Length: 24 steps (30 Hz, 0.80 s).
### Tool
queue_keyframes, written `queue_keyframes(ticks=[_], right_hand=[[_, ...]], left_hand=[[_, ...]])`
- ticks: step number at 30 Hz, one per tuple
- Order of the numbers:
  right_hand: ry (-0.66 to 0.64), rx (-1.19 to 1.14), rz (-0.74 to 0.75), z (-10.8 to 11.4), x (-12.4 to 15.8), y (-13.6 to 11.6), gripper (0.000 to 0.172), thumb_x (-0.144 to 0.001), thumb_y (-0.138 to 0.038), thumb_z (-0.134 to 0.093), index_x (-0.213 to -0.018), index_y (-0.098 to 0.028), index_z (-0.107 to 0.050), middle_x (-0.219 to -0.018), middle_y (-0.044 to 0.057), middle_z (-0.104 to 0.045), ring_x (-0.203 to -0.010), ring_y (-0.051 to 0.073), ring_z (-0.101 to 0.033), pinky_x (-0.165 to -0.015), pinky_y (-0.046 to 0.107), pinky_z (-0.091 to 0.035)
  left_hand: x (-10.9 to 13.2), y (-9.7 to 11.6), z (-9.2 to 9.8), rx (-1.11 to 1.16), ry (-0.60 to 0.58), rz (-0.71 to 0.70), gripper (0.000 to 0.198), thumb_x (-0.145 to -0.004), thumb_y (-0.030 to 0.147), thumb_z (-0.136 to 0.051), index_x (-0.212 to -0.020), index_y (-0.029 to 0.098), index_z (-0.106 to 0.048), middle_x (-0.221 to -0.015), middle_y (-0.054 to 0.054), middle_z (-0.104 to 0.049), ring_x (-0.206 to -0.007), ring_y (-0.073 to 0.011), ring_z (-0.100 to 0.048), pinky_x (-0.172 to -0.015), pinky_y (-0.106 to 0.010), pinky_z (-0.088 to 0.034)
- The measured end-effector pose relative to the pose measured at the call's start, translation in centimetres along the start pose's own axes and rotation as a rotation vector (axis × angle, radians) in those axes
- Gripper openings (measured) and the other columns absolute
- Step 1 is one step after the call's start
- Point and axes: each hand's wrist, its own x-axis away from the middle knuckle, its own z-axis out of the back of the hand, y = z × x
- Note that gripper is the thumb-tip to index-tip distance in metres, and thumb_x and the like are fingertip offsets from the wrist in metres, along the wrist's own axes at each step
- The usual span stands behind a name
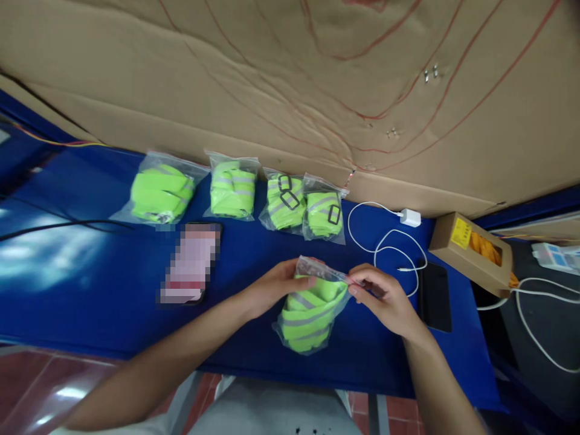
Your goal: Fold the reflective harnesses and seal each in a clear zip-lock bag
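A clear zip bag [308, 317] with a folded neon-green strap with grey stripes inside is held over the blue table, its opening toward the back. My left hand [278, 287] grips the bag's left upper edge, thumb on the front. At the right upper corner, my right hand [383, 296] pinches the zip edge between thumb and fingers. Behind them, several similar packed bags stand in a row along the cardboard: one at the far left [161, 193], another beside it [233, 188], and two at the right [285, 202] [324, 214], with black buckles showing.
On the blue table [113, 272] lie a phone with a blurred screen [193, 263], a white cable with a charger [410, 217] and a dark phone [435, 296]. A cardboard box [471, 251] with orange contents sits at the right. The cardboard wall [272, 78] carries red wires.
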Motion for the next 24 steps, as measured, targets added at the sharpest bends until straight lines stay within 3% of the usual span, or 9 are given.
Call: queue_keyframes(ticks=[4, 7, 9, 12, 17, 24], right_hand=[[0.044, -0.023, -0.089, 0.3, 0.0, 0.4, 0.013, -0.092, -0.033, -0.077, -0.096, -0.021, -0.080, -0.084, 0.003, -0.071, -0.067, 0.011, -0.065, -0.059, 0.022, -0.054], [0.088, -0.195, -0.221, 0.7, 0.0, 0.7, 0.022, -0.085, -0.037, -0.084, -0.098, -0.021, -0.076, -0.078, 0.000, -0.070, -0.056, 0.009, -0.060, -0.049, 0.020, -0.050], [0.034, -0.279, -0.294, 0.8, 0.0, 0.8, 0.028, -0.085, -0.040, -0.084, -0.101, -0.020, -0.075, -0.082, 0.002, -0.072, -0.063, 0.011, -0.064, -0.054, 0.021, -0.054], [-0.055, -0.264, -0.377, 0.9, 0.2, 0.8, 0.028, -0.089, -0.044, -0.079, -0.090, -0.017, -0.073, -0.075, 0.002, -0.070, -0.064, 0.011, -0.063, -0.058, 0.022, -0.054], [0.082, -0.120, -0.253, 0.2, 0.3, 1.2, 0.034, -0.092, -0.044, -0.074, -0.075, -0.018, -0.061, -0.067, -0.002, -0.058, -0.060, 0.009, -0.053, -0.056, 0.020, -0.043], [0.077, -0.094, -0.206, -0.5, 0.1, 1.5, 0.021, -0.097, -0.037, -0.066, -0.086, -0.019, -0.064, -0.077, -0.001, -0.059, -0.067, 0.010, -0.054, -0.061, 0.021, -0.043]], left_hand=[[0.1, -0.2, -0.4, -0.086, -0.036, 0.010, 0.040, -0.086, 0.043, -0.082, -0.116, 0.017, -0.078, -0.109, -0.009, -0.078, -0.090, -0.0173, -0.072, -0.079, -0.026, -0.055], [0.2, 0.1, -0.2, -0.136, -0.030, 0.001, 0.038, -0.087, 0.044, -0.081, -0.116, 0.018, -0.079, -0.102, -0.006, -0.078, -0.087, -0.0160, -0.071, -0.076, -0.024, -0.055], [0.3, 0.3, 0.1, -0.148, -0.026, -0.005, 0.041, -0.086, 0.045, -0.083, -0.116, 0.019, -0.078, -0.104, -0.006, -0.078, -0.087, -0.0168, -0.071, -0.074, -0.024, -0.055], [0.4, 0.2, 0.2, -0.100, 0.003, -0.025, 0.047, -0.088, 0.053, -0.079, -0.122, 0.020, -0.076, -0.108, -0.007, -0.078, -0.091, -0.0187, -0.073, -0.077, -0.025, -0.057], [0.2, -0.5, -0.3, -0.048, 0.081, -0.036, 0.055, -0.094, 0.061, -0.067, -0.120, 0.014, -0.077, -0.095, -0.009, -0.079, -0.077, -0.0174, -0.073, -0.072, -0.024, -0.056], [0.5, -0.6, -1.0, -0.077, 0.069, -0.045, 0.056, -0.093, 0.061, -0.068, -0.124, 0.016, -0.075, -0.099, -0.009, -0.079, -0.081, -0.0174, -0.071, -0.071, -0.023, -0.056]])
